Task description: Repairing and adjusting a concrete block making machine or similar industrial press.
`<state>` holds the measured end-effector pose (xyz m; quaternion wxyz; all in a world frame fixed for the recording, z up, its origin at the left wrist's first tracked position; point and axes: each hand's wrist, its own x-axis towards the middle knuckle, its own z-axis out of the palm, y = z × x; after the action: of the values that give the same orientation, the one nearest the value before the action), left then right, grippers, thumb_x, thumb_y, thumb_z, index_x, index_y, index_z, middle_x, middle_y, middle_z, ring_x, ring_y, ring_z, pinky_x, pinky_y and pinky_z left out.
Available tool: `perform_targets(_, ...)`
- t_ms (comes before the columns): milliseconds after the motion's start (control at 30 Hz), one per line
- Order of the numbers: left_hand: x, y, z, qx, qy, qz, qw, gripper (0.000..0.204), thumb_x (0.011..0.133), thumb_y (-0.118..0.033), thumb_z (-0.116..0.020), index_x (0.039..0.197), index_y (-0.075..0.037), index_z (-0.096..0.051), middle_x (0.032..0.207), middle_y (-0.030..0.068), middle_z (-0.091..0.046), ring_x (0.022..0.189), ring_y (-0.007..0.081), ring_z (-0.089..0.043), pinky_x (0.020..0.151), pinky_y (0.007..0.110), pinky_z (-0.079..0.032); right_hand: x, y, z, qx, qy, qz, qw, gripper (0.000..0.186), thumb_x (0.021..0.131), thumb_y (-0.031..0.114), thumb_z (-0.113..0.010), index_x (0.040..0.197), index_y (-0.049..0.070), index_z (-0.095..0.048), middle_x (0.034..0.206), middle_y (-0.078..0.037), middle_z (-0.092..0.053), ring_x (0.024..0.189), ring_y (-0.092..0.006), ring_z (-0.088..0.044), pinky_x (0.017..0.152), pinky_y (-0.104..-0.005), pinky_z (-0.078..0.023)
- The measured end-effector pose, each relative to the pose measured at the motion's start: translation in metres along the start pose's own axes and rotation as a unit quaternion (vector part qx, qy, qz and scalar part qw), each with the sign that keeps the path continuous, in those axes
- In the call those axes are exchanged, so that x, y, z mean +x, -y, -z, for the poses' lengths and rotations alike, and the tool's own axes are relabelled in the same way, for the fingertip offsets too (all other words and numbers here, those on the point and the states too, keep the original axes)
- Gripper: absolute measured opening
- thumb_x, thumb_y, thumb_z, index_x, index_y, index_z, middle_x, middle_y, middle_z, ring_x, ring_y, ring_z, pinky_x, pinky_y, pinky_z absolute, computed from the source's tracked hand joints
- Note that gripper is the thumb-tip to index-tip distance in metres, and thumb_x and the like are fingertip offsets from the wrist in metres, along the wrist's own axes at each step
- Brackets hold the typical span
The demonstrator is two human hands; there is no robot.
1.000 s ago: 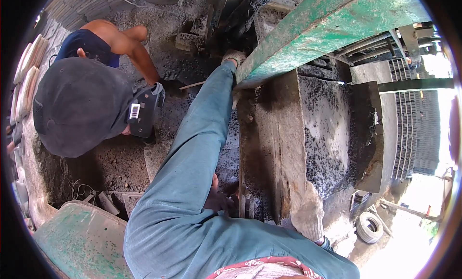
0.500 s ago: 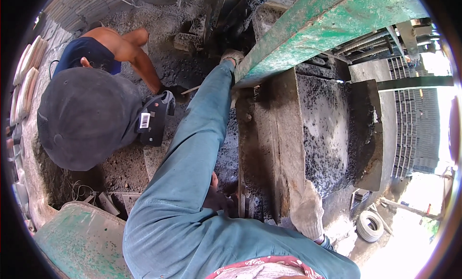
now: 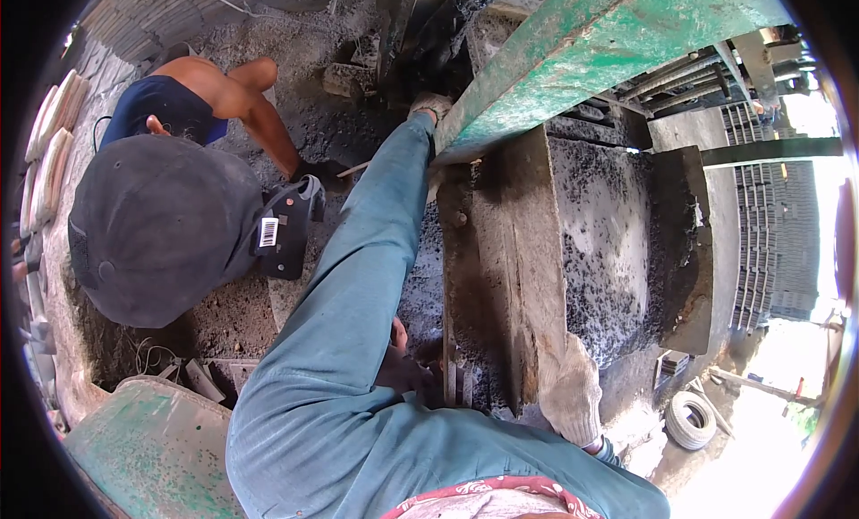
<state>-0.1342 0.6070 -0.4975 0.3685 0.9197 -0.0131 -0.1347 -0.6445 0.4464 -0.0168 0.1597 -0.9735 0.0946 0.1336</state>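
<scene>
My left arm reaches far forward, and my left hand [image 3: 432, 105], in a dirty pale glove, is closed against the left edge of a big green beam [image 3: 573, 58]. What it grips is hidden. To the near right, my right hand [image 3: 573, 395], in a knitted off-white glove, is closed over the edge of a worn metal plate [image 3: 535, 242]; its fingertips do not show. Beyond that plate lies a pale surface [image 3: 604, 242] strewn with dark crumbs. On my left a co-worker in a dark cap [image 3: 165, 228] bends down, a dark-gloved hand beside a thin stick [image 3: 354, 169].
A green, scraped metal tub [image 3: 148, 443] is at the near left. Stacked tiles [image 3: 148, 18] line the far left. An old tyre [image 3: 690, 421] lies at the right, below racks of grey tiles [image 3: 792, 237]. Dark loose material covers the ground.
The co-worker's capped head has dipped slightly toward me. Both my hands stay where they were.
</scene>
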Motion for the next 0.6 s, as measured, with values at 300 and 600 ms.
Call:
perform_targets(300,-0.014,-0.015,0.007,-0.020,-0.018,0.048,0.998,0.047,0.090,-0.048,-0.053,0.112,-0.012,-0.074,0.125,0.0174,-0.068,0.113,0.0371,-0.067,0.094,0.046,-0.054,0.000,0.005,0.001,-0.014,-0.005,-0.011,1.000,0.021,0.095,0.013,-0.059,0.109,-0.002,-0.061,0.087,-0.027,-0.065,0.080,-0.0479,-0.066,0.070,-0.0525,-0.052)
perform_targets(600,-0.031,-0.028,0.018,-0.052,-0.010,0.056,0.997,0.048,0.091,-0.049,-0.053,0.115,-0.011,-0.073,0.128,0.0182,-0.066,0.117,0.0379,-0.064,0.097,0.046,-0.052,-0.001,0.000,-0.003,-0.033,-0.027,0.005,0.999,0.023,0.094,0.014,-0.060,0.112,-0.001,-0.061,0.089,-0.026,-0.066,0.083,-0.0466,-0.067,0.073,-0.0519,-0.053)
